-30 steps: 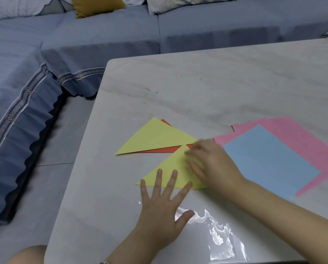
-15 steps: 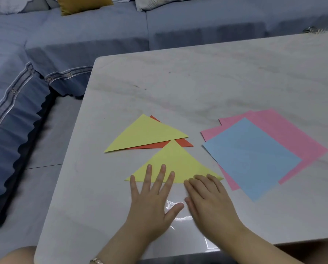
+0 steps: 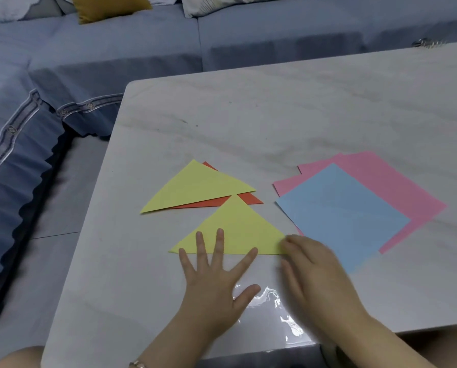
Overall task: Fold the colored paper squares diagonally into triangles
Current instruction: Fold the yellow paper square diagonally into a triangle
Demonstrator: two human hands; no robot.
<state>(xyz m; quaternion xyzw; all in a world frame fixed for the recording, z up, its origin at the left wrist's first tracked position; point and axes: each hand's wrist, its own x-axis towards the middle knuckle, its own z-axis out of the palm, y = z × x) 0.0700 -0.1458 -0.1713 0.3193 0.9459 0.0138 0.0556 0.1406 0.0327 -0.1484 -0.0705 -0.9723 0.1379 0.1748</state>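
Observation:
A yellow paper triangle lies flat near the table's front, its long fold edge towards me. My left hand lies spread with straight fingers, the fingertips pressing on that fold edge. My right hand, blurred by motion, rests flat at the triangle's right corner. Behind lie another yellow triangle on top of an orange triangle. To the right a blue square sits unfolded on pink squares.
The pale marble table carries a glossy clear plastic sheet at its front edge. A blue sofa with cushions wraps round the table's far and left sides. A small metal object lies at the far right corner.
My right hand slid from the triangle's top down to its fold edge, then right along it to the right corner. My left hand stayed pressed on the fold edge.

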